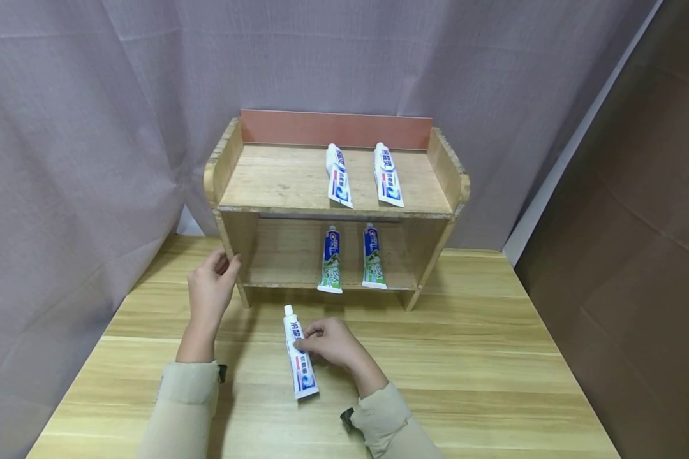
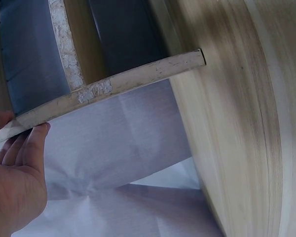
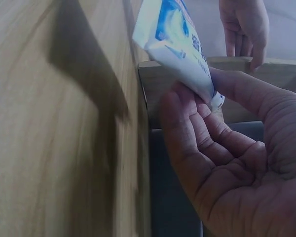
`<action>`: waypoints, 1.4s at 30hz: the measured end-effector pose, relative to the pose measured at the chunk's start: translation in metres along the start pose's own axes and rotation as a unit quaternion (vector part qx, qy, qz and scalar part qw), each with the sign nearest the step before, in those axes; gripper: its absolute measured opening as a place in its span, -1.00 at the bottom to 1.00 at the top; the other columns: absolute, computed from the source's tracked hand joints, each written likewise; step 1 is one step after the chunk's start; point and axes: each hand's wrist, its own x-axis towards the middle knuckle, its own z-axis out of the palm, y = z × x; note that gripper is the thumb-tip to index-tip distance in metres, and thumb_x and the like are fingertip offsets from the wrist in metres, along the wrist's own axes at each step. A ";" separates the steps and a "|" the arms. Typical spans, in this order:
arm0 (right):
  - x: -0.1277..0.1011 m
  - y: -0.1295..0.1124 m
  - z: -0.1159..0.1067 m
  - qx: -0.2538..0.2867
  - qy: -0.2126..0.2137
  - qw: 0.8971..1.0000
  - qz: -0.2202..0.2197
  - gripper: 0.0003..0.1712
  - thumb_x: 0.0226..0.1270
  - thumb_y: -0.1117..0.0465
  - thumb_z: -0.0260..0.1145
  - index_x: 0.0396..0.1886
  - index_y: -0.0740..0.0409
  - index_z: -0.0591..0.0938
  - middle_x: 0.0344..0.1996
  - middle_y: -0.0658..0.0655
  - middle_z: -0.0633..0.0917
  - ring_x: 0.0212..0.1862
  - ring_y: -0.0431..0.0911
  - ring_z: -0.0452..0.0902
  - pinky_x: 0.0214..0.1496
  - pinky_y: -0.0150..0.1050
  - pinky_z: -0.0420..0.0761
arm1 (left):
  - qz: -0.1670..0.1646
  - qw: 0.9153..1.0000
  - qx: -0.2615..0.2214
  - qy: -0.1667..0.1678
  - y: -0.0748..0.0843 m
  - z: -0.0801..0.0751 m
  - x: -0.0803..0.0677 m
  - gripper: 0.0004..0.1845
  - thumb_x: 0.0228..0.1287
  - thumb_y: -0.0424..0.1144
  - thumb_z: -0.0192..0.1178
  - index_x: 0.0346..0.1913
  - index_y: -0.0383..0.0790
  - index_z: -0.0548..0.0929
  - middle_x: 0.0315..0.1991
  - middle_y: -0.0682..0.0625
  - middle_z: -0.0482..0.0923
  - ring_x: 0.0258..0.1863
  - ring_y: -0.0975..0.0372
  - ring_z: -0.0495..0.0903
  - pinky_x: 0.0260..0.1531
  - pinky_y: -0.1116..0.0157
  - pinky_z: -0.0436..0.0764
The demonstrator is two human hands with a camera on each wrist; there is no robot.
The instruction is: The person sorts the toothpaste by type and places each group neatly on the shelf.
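My right hand [image 1: 335, 344] pinches a white toothpaste tube [image 1: 300, 366] with blue print, between thumb and fingers. The tube is in front of the small wooden shelf [image 1: 275, 182], its cap pointing toward it and its flat end toward me. In the right wrist view the tube [image 3: 175, 44] stands off the tabletop, a shadow beside it. My left hand [image 1: 211, 287] grips the front edge of the shelf's left side panel [image 2: 138, 74], thumb on one face and fingers on the other.
Two more white tubes, one left [image 1: 339, 175] and one right [image 1: 387, 175], lie on the upper board. Below them, two blue-green toothpaste tubes, left [image 1: 331, 261] and right [image 1: 372, 255], lie on the lower board. Grey cloth [image 1: 321, 57] hangs behind the wooden table [image 1: 482, 357].
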 end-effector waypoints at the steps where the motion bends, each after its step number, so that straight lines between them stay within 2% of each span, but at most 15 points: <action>1: 0.000 0.000 0.000 0.000 -0.001 1.000 -0.001 -0.78 0.17 0.22 0.52 -0.32 0.27 0.69 -0.48 0.10 0.72 -0.33 0.18 0.71 -0.24 0.04 0.80 | 0.000 1.000 0.000 0.000 0.000 0.000 0.000 -0.78 0.36 -0.25 0.31 -0.06 -0.32 0.74 -0.11 -0.26 0.72 -0.09 -0.08 0.74 -0.10 0.20 0.74; 14: -0.005 -0.010 -0.002 0.019 -0.006 1.000 -0.016 -0.79 0.19 0.27 0.50 -0.27 0.32 0.70 -0.48 0.14 0.74 -0.48 -0.04 0.67 -0.26 0.10 0.79 | -0.003 1.000 0.001 0.002 0.000 0.000 0.000 -0.78 0.36 -0.23 0.31 -0.06 -0.31 0.74 -0.11 -0.25 0.73 -0.09 -0.07 0.74 -0.07 0.15 0.74; 23: -0.006 -0.013 -0.004 0.022 -0.009 0.999 -0.021 -0.77 0.20 0.25 0.50 -0.26 0.32 0.70 -0.46 0.14 0.75 -0.47 -0.04 0.69 -0.21 0.12 0.79 | 0.004 1.000 0.000 -0.001 0.001 -0.001 -0.001 -0.78 0.37 -0.25 0.30 -0.06 -0.33 0.73 -0.10 -0.27 0.72 -0.09 -0.09 0.74 -0.08 0.18 0.74; 30: -0.007 -0.018 -0.009 0.016 -0.013 0.999 -0.024 -0.75 0.21 0.21 0.50 -0.21 0.29 0.70 -0.45 0.10 0.74 -0.44 -0.03 0.71 -0.13 0.17 0.77 | 0.004 1.000 0.005 0.001 0.001 -0.001 0.000 -0.78 0.36 -0.24 0.31 -0.06 -0.33 0.73 -0.12 -0.27 0.73 -0.10 -0.10 0.74 -0.08 0.12 0.75; 42: -0.009 -0.035 -0.012 0.023 -0.010 0.999 -0.039 -0.77 0.21 0.23 0.50 -0.25 0.30 0.70 -0.45 0.12 0.74 -0.44 -0.05 0.71 -0.16 0.14 0.79 | 0.001 1.000 0.008 0.001 -0.001 0.000 0.000 -0.77 0.37 -0.23 0.30 -0.06 -0.33 0.73 -0.11 -0.27 0.72 -0.10 -0.09 0.74 -0.08 0.11 0.75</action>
